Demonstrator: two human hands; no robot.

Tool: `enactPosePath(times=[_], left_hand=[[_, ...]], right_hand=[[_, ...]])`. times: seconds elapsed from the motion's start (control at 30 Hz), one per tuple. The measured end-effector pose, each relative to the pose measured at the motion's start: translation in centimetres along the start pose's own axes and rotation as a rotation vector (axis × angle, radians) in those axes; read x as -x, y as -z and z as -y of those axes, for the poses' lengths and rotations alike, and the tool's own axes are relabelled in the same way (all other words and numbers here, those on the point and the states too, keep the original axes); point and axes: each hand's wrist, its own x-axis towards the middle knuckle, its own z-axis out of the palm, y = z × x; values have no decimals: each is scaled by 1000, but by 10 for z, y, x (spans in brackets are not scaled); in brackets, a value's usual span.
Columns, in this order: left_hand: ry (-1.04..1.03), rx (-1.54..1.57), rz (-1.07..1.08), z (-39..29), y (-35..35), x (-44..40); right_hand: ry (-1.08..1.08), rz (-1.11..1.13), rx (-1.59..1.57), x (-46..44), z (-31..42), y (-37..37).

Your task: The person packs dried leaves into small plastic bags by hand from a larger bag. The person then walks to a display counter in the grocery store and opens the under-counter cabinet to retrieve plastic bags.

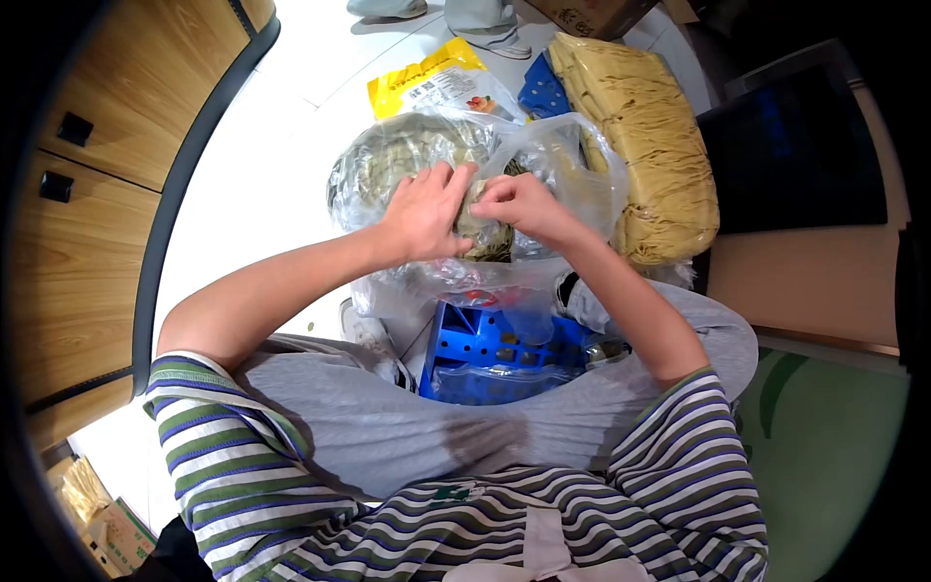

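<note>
A clear plastic bag [364,165] in front of me holds grey-green, flat, layered pieces of a kind I cannot make out. My left hand [427,209] lies over a pale greenish piece [477,225] at the bag's opening, its fingers stretched and the thumb apart. At the same piece's upper right edge, my right hand [524,206] has its thumb and fingertips pinched together. What sits in that pinch is too small to name. Dark, stringy layers show just under the piece.
A blue plastic crate [485,339] stands between my legs. Right of the bag lies a large tan bundle in plastic [645,145]. Behind are a yellow-and-white packet [436,82], a cardboard box [592,15] and another person's shoes [499,39]. Wooden cabinets [107,194] line the left.
</note>
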Motion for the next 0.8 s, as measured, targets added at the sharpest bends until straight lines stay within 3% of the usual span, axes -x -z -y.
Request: enactPosePath(times=[0.07,0.17,0.27,0.47,0.6,0.8], left_hand=[[-4,-11,8,-2,1,0],[11,-10,-14,-1,-1,0],[19,20,-61,7,-3,-3],[-22,21,-62,-1,-2,2],[5,29,-64,2,-1,0],[-41,56,-64,-3,1,-2]], right_hand=[[67,-77,93,-1,-1,-10],[-131,-26,108,-1,12,-4],[-199,49,-130,1,15,12],[131,-99,26,-2,-3,0],[-45,-42,10,-2,4,4],[129,-17,137,7,6,28]])
